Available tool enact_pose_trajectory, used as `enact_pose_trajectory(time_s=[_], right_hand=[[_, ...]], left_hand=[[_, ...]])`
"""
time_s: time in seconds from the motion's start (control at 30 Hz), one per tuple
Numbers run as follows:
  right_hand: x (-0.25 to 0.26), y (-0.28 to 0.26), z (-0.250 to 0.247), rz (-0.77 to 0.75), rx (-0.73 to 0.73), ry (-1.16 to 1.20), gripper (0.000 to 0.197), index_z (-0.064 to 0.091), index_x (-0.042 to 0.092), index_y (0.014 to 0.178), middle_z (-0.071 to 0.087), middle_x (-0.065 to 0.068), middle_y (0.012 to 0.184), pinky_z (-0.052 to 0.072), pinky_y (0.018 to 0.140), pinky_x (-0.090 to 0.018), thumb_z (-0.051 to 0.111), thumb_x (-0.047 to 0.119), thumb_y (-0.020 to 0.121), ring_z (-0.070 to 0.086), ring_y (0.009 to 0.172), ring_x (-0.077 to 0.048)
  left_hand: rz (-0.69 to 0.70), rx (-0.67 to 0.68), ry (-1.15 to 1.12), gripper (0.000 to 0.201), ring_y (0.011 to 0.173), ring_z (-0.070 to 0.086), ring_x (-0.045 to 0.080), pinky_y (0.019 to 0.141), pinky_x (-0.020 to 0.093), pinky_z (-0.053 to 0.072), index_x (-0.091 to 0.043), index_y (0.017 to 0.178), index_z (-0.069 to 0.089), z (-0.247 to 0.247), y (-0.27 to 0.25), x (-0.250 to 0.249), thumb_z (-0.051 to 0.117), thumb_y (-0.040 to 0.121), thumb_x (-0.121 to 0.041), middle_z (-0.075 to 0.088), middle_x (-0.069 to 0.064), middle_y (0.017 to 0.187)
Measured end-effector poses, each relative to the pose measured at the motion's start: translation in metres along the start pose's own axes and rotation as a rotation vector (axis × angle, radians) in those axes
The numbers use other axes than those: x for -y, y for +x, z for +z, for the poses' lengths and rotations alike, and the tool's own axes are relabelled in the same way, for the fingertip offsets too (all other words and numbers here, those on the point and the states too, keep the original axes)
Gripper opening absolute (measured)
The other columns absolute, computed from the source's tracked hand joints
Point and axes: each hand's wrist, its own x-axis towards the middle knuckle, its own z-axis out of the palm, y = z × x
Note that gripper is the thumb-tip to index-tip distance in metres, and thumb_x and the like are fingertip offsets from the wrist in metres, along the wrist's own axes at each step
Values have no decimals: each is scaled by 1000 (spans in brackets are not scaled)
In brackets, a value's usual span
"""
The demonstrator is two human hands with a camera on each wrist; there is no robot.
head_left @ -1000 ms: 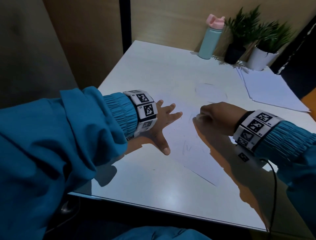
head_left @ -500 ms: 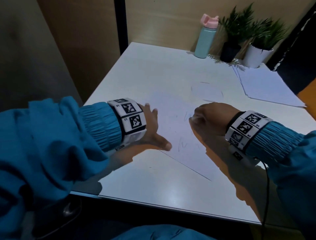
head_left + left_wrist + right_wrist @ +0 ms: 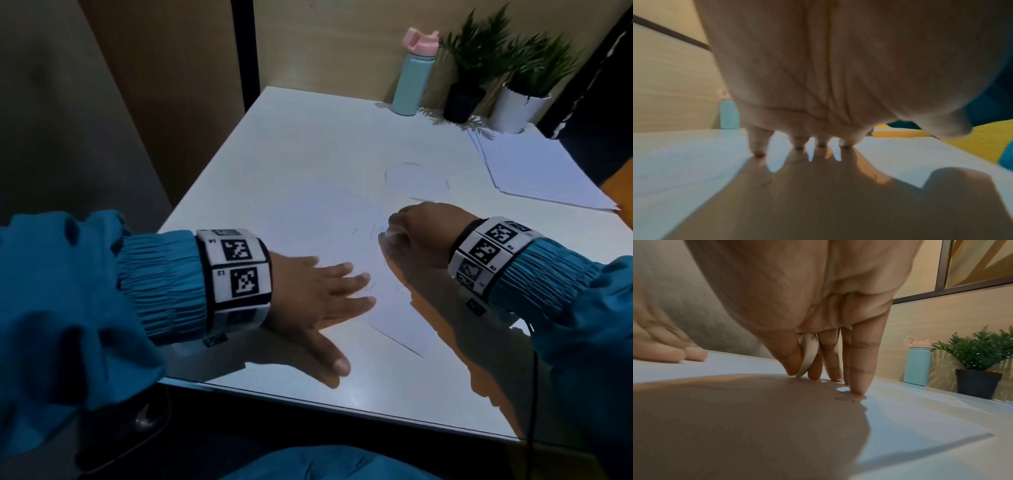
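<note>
Our right hand (image 3: pixel 424 233) pinches a small white rounded eraser (image 3: pixel 807 353) between thumb and fingers, its edge down on the white paper sheet (image 3: pixel 394 322) lying on the white table (image 3: pixel 308 130). Faint pencil scribbles (image 3: pixel 371 230) lie just left of the eraser, nearer this hand. Our left hand (image 3: pixel 315 298) lies flat with straight fingers, their tips pressing the sheet. We can read no words in the scribbles.

Head view barely shows the small white piece (image 3: pixel 390 234). It's mostly buried in the right grip (image 3: pixel 423 233), so no clue what it is. Pencil marks (image 3: pixel 371 229) on the sheet (image 3: pixel 394 308) are too faint to read. Left wrist view's blurry, with the palm covering part of the bottle (image 3: pixel 729 113). The left grip (image 3: pixel 663 346) is smeared and cropped in the right wrist view.
</note>
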Motion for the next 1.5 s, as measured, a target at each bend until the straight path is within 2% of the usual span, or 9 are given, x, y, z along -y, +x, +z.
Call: enact_pose_trajectory(time_s=[0.17,0.33,0.47,0.67,0.83,0.97,1.13,1.27,1.5], right_hand=[[1,0,-1,-14,12,-7,18,59,18,100,63,-1,104,48,77,-33,46,29,94,60,98,-25],[1,2,2,-16,-23,-20,10,54,19,90,62,1,98,48,74,-33,49,27,92,57,89,-23],[1,2,1,-16,1,-15,17,58,18,99,61,0,102,44,73,-31,46,29,93,58,92,-24],[3,1,1,-11,-48,18,30,60,19,93,63,-1,97,46,75,-32,41,42,94,60,93,-23],[-1,1,3,14,-9,22,22,56,22,84,62,2,94,49,74,-32,43,37,93,60,88,-23],[-4,1,5,21,-37,56,23,56,23,85,65,0,91,50,74,-33,42,40,93,62,87,-25],[-6,-1,3,57,-12,89,22,51,24,80,64,0,90,49,74,-32,41,37,93,59,84,-23],[-6,-3,0,84,-19,133,29,61,23,90,66,1,91,52,80,-36,42,45,93,61,87,-22],[-22,-2,-9,-58,-143,283,28,69,18,86,57,-3,94,44,78,-30,48,36,92,61,89,-22]], left_hand=[[-406,-18,-57,124,150,-9,35,117,59,11,-24,153,-20,6,-5,25,14,62,-101,-23,7,161],[-58,0,1,111,148,-22,23,118,56,2,-31,153,-20,7,-4,10,24,72,-93,-29,-4,160],[-516,-23,-7,130,150,-1,38,114,60,14,-20,156,-12,4,-4,38,13,58,-103,-14,12,163],[-29,-125,3,104,151,-13,17,121,51,4,-24,157,-8,-25,36,15,21,80,-88,-16,-7,163],[-511,-173,32,124,149,14,34,115,55,17,-11,157,2,-29,57,39,18,70,-97,2,6,166],[-179,-267,85,102,152,-1,21,116,40,-6,-20,158,0,-31,57,32,25,84,-85,-6,-4,165],[-554,-169,-47,120,149,6,42,117,51,12,-11,157,-5,-30,62,53,30,75,-91,-9,14,164],[-292,-215,-95,125,151,-1,34,117,55,11,-31,156,-9,-34,81,61,26,58,-100,-12,-2,165],[-269,-161,-8,129,151,-7,30,118,54,9,-28,154,-16,-34,78,62,34,58,-97,-17,-4,164]])
